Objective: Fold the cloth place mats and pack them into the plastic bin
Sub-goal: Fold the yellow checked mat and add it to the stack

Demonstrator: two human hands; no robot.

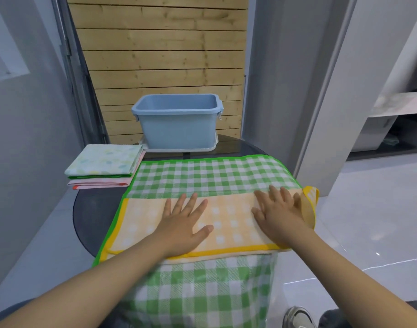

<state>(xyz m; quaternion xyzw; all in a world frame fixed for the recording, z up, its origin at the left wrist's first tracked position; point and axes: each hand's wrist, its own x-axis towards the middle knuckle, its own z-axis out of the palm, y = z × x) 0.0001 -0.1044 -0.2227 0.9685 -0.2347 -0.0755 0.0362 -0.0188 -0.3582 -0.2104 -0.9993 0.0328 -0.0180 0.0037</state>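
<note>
A yellow checked place mat (226, 223) lies folded into a long strip on top of a green checked mat (209, 175) that is spread over the round dark table (91, 209). My left hand (182, 223) rests flat on the yellow mat's middle, fingers spread. On the mat's right end my right hand (277, 213) presses flat too, beside a curled-up yellow corner (310, 200). The blue plastic bin (179, 121) stands open and empty at the table's far side, on a white lid (179, 149).
A stack of folded mats (103, 165), pale leaf print on top and pink below, lies at the table's left. The green mat's near edge hangs off the table toward me. Wooden slat wall behind, a grey pillar to the right, and a shoe (297, 317) on the floor.
</note>
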